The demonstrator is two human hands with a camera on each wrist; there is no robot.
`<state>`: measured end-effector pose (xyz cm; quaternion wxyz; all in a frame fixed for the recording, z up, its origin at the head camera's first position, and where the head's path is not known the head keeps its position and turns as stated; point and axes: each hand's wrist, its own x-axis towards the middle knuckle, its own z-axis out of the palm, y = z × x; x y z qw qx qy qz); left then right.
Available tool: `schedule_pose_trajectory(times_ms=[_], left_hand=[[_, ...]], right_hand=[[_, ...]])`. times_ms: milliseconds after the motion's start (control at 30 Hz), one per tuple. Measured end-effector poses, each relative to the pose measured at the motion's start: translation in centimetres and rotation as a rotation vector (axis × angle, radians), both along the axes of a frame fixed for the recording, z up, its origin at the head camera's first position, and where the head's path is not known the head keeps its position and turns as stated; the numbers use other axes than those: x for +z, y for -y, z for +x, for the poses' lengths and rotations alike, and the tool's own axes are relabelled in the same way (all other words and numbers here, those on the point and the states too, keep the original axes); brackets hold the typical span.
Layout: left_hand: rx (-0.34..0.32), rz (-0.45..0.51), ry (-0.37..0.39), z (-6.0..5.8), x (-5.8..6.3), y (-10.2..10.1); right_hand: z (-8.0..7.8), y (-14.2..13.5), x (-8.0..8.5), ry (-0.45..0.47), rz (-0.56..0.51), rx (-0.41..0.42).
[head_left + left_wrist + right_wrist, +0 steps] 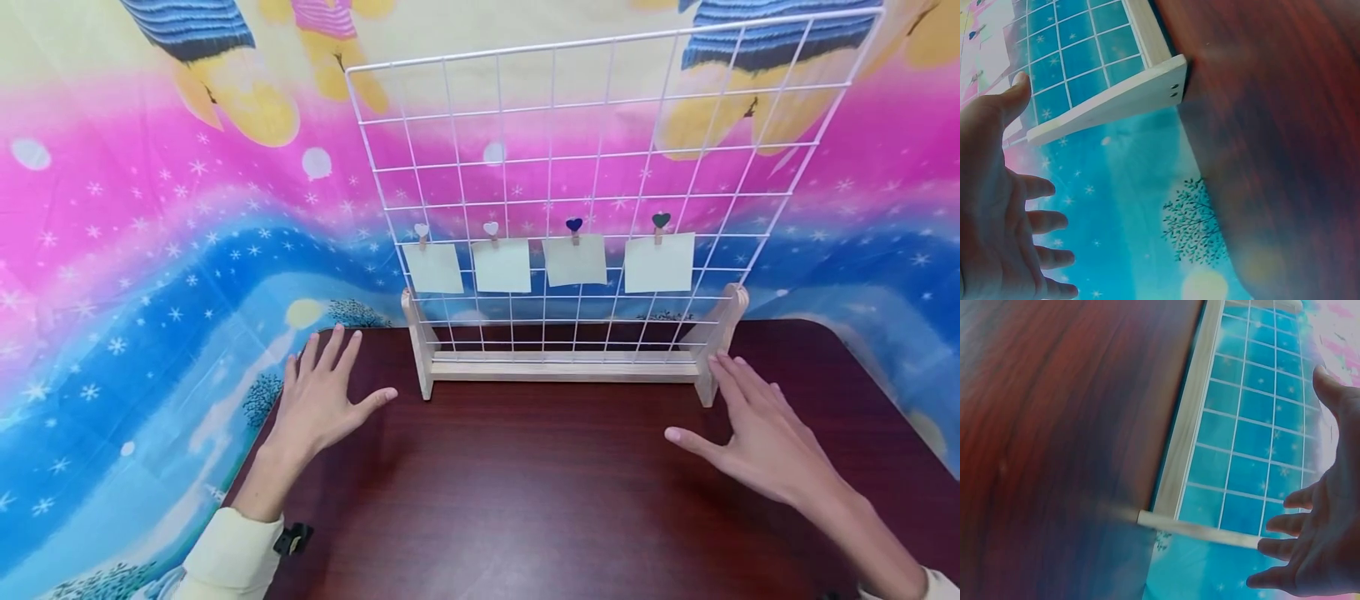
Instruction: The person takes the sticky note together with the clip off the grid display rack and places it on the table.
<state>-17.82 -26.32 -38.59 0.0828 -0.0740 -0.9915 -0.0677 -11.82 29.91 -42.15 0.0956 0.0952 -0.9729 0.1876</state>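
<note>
A white wire grid panel (551, 200) stands upright in a light wooden stand (562, 367). Several cream paper notes (502, 265) hang in a row across it, each held by a small clip topped with a heart: two white, one dark blue (574, 225), one dark green (661, 221). My left hand (322, 404) hovers left of the stand, fingers and thumb spread, holding nothing. To the right, my right hand (768, 437) is spread too and holds nothing. Its fingertips overlap the stand's right foot (726, 329) in the head view; I cannot tell if they touch.
The stand rests toward the back of a dark reddish-brown table (510, 483). Behind and around it hangs a colourful printed cloth (187, 192) in pink, blue and yellow. A small black object (293, 539) sits at the left cuff.
</note>
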Motion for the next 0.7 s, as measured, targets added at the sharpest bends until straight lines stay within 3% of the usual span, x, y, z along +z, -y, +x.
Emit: schedule_pose_trajectory(times_ms=[300, 700], left_hand=[[-0.03, 0.027, 0.01, -1.2, 3.0, 0.2], [-0.117, 0.022, -0.017, -2.5, 6.6, -0.8]], right_hand=[[-1.1, 2.9, 0.9, 0.018, -0.029, 0.035], [-2.5, 7.3, 1.8, 0.063, -0.057, 0.056]])
